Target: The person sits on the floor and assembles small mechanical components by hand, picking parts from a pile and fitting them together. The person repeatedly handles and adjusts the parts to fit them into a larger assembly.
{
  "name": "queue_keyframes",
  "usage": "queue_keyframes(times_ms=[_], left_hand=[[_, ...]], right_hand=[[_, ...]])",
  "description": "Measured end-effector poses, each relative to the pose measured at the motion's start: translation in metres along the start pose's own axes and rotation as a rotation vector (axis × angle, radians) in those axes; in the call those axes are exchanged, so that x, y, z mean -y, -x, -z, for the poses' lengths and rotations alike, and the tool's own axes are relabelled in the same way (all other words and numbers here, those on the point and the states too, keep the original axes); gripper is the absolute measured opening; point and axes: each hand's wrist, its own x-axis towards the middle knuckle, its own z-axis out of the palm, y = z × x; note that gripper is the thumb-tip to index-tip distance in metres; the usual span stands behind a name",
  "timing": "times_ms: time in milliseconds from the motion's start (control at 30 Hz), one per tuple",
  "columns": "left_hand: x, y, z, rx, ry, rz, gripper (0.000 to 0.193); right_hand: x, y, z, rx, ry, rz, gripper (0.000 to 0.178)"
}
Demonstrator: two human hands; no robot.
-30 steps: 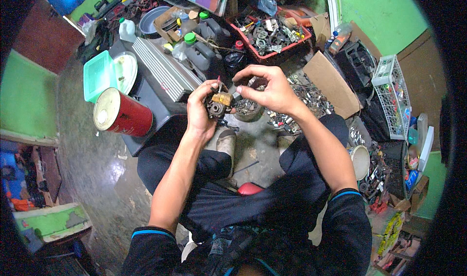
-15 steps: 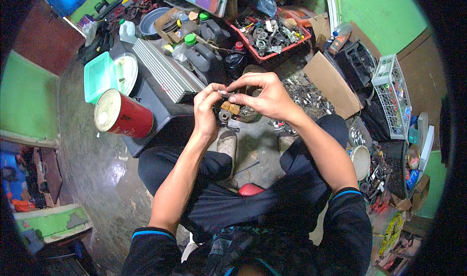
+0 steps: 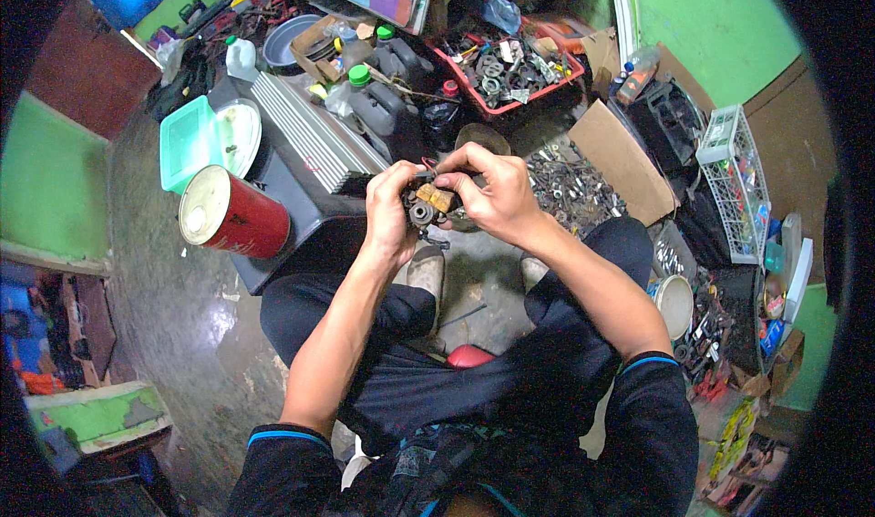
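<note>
My left hand (image 3: 390,214) is closed around a small greasy metal part with a round, holed hub (image 3: 421,213). A yellowish-brown block (image 3: 437,197) sits on the part, facing me. Above the block, a short red wire (image 3: 428,164) loops up between my two hands. My right hand (image 3: 497,196) is closed in a pinch at the upper right of the block, thumb and index finger drawn together by the wire. What lies between those fingertips is hidden. Both hands are held over the floor between my boots.
Left of my hands, a red can (image 3: 239,214) and a ribbed grey metal piece (image 3: 314,134) rest on a dark surface. Ahead stands a red crate (image 3: 538,98) of metal parts. Small hardware (image 3: 570,184) lies beside a cardboard sheet (image 3: 623,157). A white bucket (image 3: 673,305) stands at right.
The metal part has turned and come up slightly, so its brown block and hub show more. My right fingers have bent in closer to the block.
</note>
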Motion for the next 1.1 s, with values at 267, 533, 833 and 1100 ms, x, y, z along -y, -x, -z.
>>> queue_keyframes(times_ms=[267,533,833,1100], left_hand=[[-0.005,0.004,-0.004,-0.113,-0.015,-0.029,0.019],[-0.008,-0.006,0.009,-0.166,0.168,0.012,0.024],[-0.002,-0.011,0.019,-0.137,0.300,0.131,0.028],[-0.002,-0.009,0.010,-0.200,0.585,0.203,0.037]], right_hand=[[-0.010,-0.007,0.001,-0.332,-0.259,-0.132,0.001],[-0.060,-0.017,0.024,0.169,0.237,-0.420,0.013],[-0.091,-0.009,0.008,0.275,0.421,-0.322,0.020],[-0.038,-0.009,0.006,0.075,0.124,0.107,0.024]])
